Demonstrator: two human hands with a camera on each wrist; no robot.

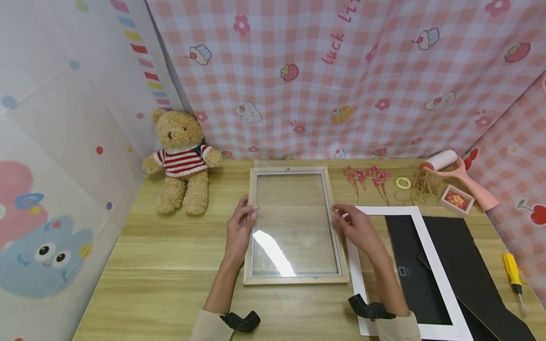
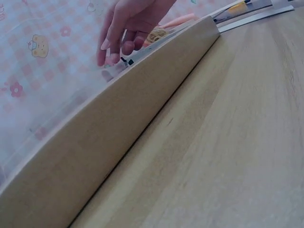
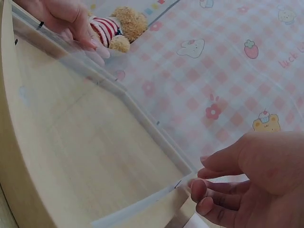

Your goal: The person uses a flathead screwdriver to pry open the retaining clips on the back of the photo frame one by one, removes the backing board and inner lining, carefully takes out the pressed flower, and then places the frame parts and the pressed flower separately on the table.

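Both of your hands sit at the long sides of the wooden frame [image 1: 293, 226], fingers loosely extended and not curled round anything. Your left hand [image 1: 240, 232] lies at the frame's 9 o'clock edge, fingertips [image 1: 251, 213] touching the rail and reaching just over it toward the glass pane [image 1: 294, 222]. Your right hand [image 1: 356, 228] is at the 3 o'clock edge, fingertips [image 1: 339, 211] at the rail; the right wrist view shows those fingers [image 3: 209, 190] slightly bent just beside the frame's corner, and you cannot tell from it whether they actually touch.

The frame lies flat in the middle of the table [image 1: 162, 265], long axis running from 6 to 12 o'clock, one short end toward you and the other toward the checked curtain [image 1: 341, 71]. The pane fills it and catches a bright streak of light near the 6 o'clock end.

A teddy bear [image 1: 182, 161] in a striped jumper sits at 10 o'clock of the frame. A white mat board [image 1: 422, 227] over black backing sheets [image 1: 465, 265] lies at 4 o'clock, touching or just beside the frame's right rail. Dried pink flowers [image 1: 368, 180] lie at 1 o'clock, then a ring of tape [image 1: 403, 183], a bundle of rubber bands [image 1: 424, 185], a small square box [image 1: 456, 200] and a roller [image 1: 458, 173] with a pink handle. A yellow-handled screwdriver [image 1: 513, 274] lies at the table's right edge.
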